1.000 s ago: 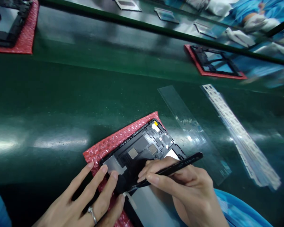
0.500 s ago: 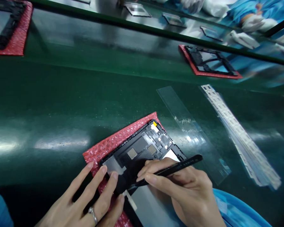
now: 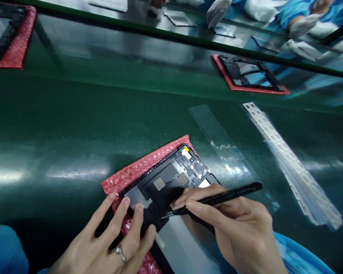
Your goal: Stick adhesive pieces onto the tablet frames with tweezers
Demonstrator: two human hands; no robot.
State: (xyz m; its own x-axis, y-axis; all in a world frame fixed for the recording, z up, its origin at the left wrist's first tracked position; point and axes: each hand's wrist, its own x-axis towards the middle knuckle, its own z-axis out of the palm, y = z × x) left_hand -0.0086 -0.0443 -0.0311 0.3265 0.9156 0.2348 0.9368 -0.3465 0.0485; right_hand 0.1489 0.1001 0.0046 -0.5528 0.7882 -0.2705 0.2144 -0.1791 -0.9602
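Observation:
A black tablet frame (image 3: pixel 171 173) with metallic squares and white and yellow stickers lies on red bubble wrap (image 3: pixel 148 160) at bottom centre. My left hand (image 3: pixel 114 236), with a ring on one finger, rests on the frame's left edge and the wrap, fingers spread. In my right hand (image 3: pixel 240 224) is a pair of black tweezers (image 3: pixel 231 194), held like a pen over the frame. Its tips point at a dark area near the frame's middle, close to my left fingertips. Whether they grip anything there is too small to make out.
To the right lie a clear film strip (image 3: pixel 217 137) and a stack of white-patterned strips (image 3: pixel 297 163). More frames on red wrap sit at back left (image 3: pixel 5 38) and back right (image 3: pixel 254 76). Beyond a dark rail (image 3: pixel 131 28), other people's gloved hands (image 3: pixel 303 26) show.
My right hand and the tweezers have shifted right and slightly down. My left hand stays on the frame, lowered slightly. Beyond the rail, a gloved hand has moved to one of the panels.

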